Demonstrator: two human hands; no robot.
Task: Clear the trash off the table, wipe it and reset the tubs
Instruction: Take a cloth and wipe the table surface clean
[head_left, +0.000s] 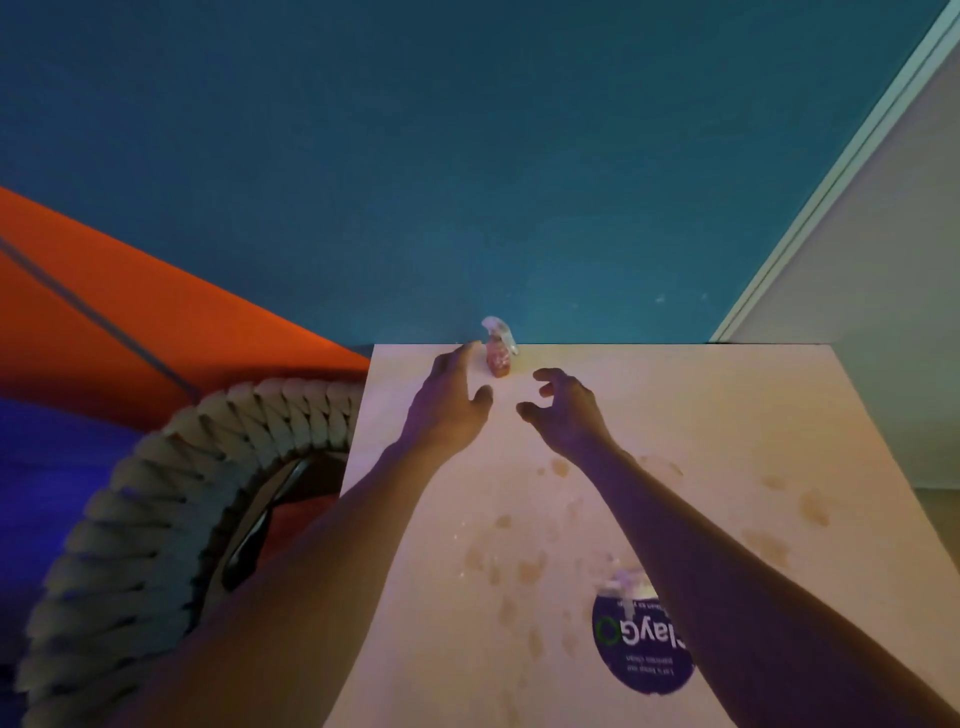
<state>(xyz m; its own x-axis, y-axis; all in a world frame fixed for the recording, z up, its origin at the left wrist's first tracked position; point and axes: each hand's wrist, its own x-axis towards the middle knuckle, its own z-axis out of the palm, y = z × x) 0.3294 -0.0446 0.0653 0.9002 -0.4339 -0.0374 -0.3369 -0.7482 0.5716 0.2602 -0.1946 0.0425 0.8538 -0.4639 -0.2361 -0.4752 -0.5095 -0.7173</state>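
A small spray bottle (498, 349) with a clear trigger head and reddish contents stands upright at the far edge of the counter (727, 415), slightly toward the far left corner. Both bare arms stretch across the counter toward it. The left hand (451, 400) hovers just left of the bottle, fingers extended toward the far edge and thumb spread out to the side; it holds nothing. The right hand (563, 408) sits just right of and nearer than the bottle, its fingers loosely curled and apart, thumb pointing toward the left hand, also holding nothing. Neither hand touches the bottle.

The pale counter surface carries many brownish smudges (524, 566) across its middle and right side. Near the near edge lies a round dark sticker (636, 649) with white lettering, partly under the right forearm. Off the counter's left edge sits a chair with a thick braided rope rim (156, 499).
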